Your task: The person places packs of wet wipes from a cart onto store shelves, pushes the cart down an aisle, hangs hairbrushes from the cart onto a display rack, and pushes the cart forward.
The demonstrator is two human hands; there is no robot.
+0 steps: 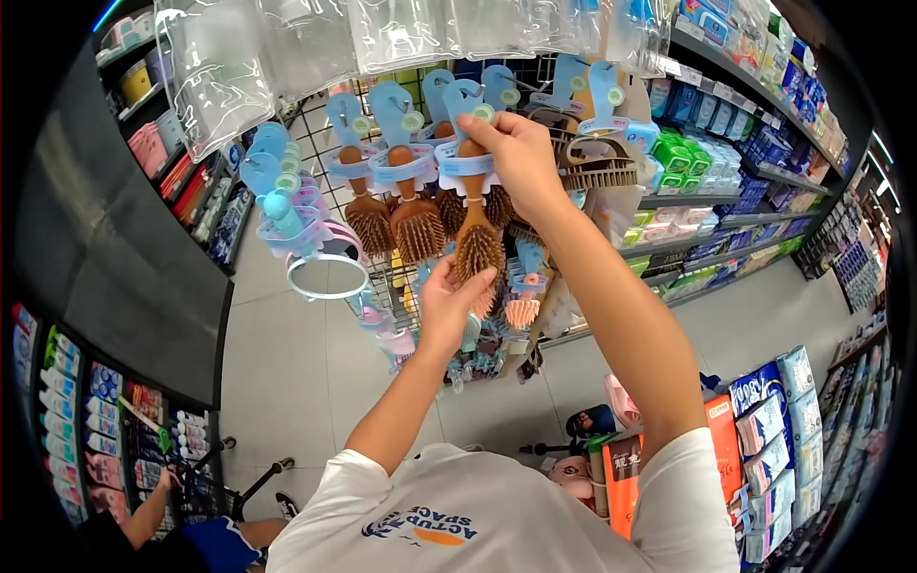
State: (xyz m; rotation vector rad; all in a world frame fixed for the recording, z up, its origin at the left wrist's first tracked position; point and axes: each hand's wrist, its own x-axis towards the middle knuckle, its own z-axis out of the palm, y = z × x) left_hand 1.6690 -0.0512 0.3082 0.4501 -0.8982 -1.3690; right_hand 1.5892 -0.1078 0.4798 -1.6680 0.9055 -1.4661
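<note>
A brown wooden hairbrush [477, 244] on a blue card hangs in front of the wire rack. My right hand [517, 158] pinches the upper part of its card, thumb on the front. Lower down, my left hand [456, 304] has its fingers closed around the bristled head. Two similar brushes, one [415, 229] close by and one [370, 222] further left, hang on blue cards. Brown hair clips [599, 172] are to the right of my right hand. A round white-framed mirror [328, 276] hangs at the left of the rack.
Clear plastic pouches [406, 33] hang across the top. Packed shelves [726, 201] stand on the right. A dark panel [124, 201] is at the left. Another person's arm [148, 511] shows at lower left, beside a cart [263, 487]. Orange packages [626, 477] are at lower right.
</note>
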